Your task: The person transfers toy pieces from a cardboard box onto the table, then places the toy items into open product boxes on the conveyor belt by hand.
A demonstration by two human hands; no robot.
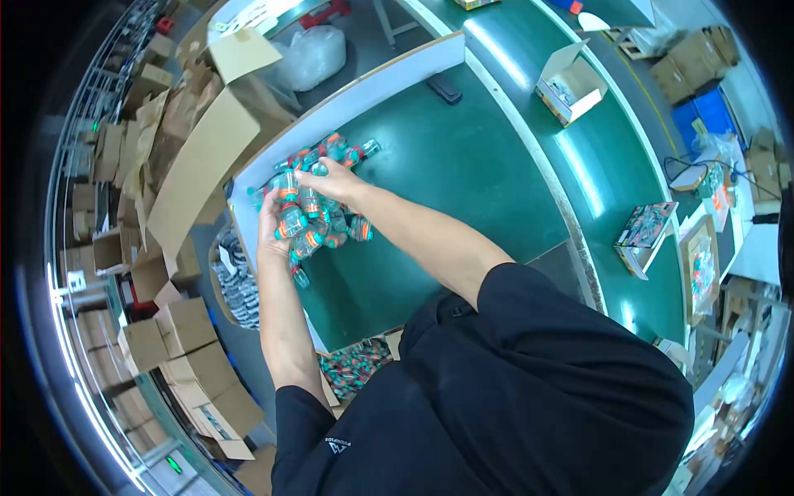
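Observation:
A heap of small clear bottles (pixel 337 225) with orange bands and teal ends lies along the white board at the left of the green table. My left hand (pixel 270 227) is curled around the heap's left side, gripping bottles against its palm. Reaching in from the right, my right hand (pixel 335 180) has its fingers closed on a bottle at the top of the heap. Bottles partly hide the fingertips of both hands.
A white raised board (pixel 364 87) borders the green table (pixel 447 165). A dark object (pixel 444 88) lies near its far corner. To the right runs a curved green conveyor (pixel 571 157) carrying an open box (pixel 572 87). Cardboard boxes (pixel 198 364) stand at left; a bottle-filled box (pixel 357 366) sits below.

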